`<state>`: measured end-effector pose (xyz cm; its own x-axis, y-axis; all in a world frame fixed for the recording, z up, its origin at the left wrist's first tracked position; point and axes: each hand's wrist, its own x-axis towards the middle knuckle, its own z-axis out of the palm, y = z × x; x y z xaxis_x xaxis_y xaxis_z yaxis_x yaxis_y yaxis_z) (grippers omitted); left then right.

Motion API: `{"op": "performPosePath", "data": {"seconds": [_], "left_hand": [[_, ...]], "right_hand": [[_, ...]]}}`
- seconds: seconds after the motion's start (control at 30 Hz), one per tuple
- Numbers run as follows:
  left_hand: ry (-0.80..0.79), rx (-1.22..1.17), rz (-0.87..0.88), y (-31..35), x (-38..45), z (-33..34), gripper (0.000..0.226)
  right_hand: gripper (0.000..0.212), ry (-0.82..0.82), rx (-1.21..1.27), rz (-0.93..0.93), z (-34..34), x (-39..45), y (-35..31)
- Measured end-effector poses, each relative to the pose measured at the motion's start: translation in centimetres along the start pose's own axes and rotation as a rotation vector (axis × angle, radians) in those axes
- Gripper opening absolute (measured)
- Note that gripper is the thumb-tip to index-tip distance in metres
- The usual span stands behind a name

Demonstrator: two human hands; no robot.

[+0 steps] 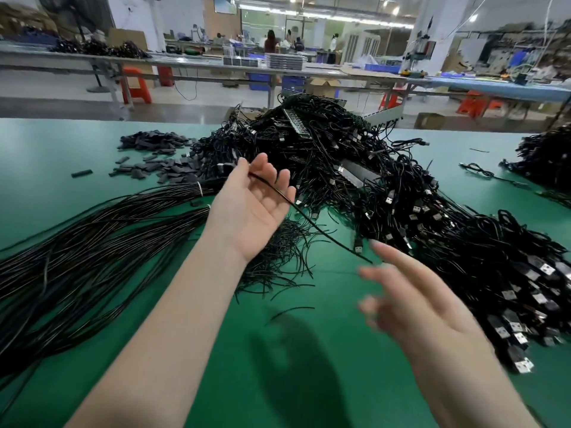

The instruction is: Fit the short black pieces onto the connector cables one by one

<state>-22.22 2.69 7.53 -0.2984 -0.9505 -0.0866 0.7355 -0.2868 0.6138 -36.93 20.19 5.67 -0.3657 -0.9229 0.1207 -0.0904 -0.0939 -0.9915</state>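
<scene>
Black and thin, one connector cable (309,220) is lying across the left hand (250,205), which is palm up with its fingers nearly straight. The cable is slanting down toward the right hand (411,304), which is blurry, spread open and holding nothing. Short black pieces (157,156) are sitting in a flat heap on the green table (216,350), behind the left hand, beside a big tangled cable pile (386,196).
</scene>
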Motion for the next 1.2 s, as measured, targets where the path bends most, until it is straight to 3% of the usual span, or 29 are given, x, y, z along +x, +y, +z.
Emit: {"op": "performPosePath", "data": {"seconds": [0.13,0.2,0.33,0.5,0.67,0.77,0.87,0.93,1.03,1.1,1.2], "left_hand": [[-0.063,0.12,-0.021,-0.9,0.3,-0.1,0.037],[-0.084,0.143,0.009,-0.7,0.5,-0.2,0.037],[-0.137,0.169,0.012,0.1,0.7,-0.4,0.043],[-0.217,0.262,-0.084,0.9,0.4,-0.4,0.056],[-0.272,0.242,-0.201,1.3,-0.4,0.0,0.052],[-0.414,0.353,-0.302,1.6,-1.2,0.2,0.04],[-0.564,0.673,-0.383,1.4,-1.6,-0.5,0.043],[-0.607,0.907,-0.431,0.9,-1.5,-0.9,0.05],[-0.548,1.224,-0.457,-0.1,-0.9,-1.1,0.058],[-0.478,1.24,-0.41,-0.7,-0.5,-1.2,0.051],[-0.416,0.944,-0.274,-0.8,-0.2,-1.1,0.046]], "right_hand": [[0.037,-0.152,-0.541,-0.194,4.3,5.9,-1.0],[0.029,-0.168,-0.677,-0.245,5.8,8.7,-0.8],[0.028,-0.296,-0.489,-0.291,6.3,10.3,0.4],[0.031,-0.613,-0.143,-0.094,6.1,10.1,1.6],[0.029,-0.896,-0.111,0.024,4.6,10.8,2.3],[0.043,-0.857,-0.361,0.102,3.5,11.5,3.0],[0.059,-0.622,-0.555,0.079,2.4,12.0,3.2],[0.06,-0.498,-0.497,0.071,1.5,12.5,2.8],[0.045,-0.471,-0.198,0.116,0.8,12.7,1.7],[0.038,-0.486,-0.053,0.069,0.9,12.3,0.7],[0.03,-0.588,0.044,-0.046,2.1,11.4,-0.3]]}}
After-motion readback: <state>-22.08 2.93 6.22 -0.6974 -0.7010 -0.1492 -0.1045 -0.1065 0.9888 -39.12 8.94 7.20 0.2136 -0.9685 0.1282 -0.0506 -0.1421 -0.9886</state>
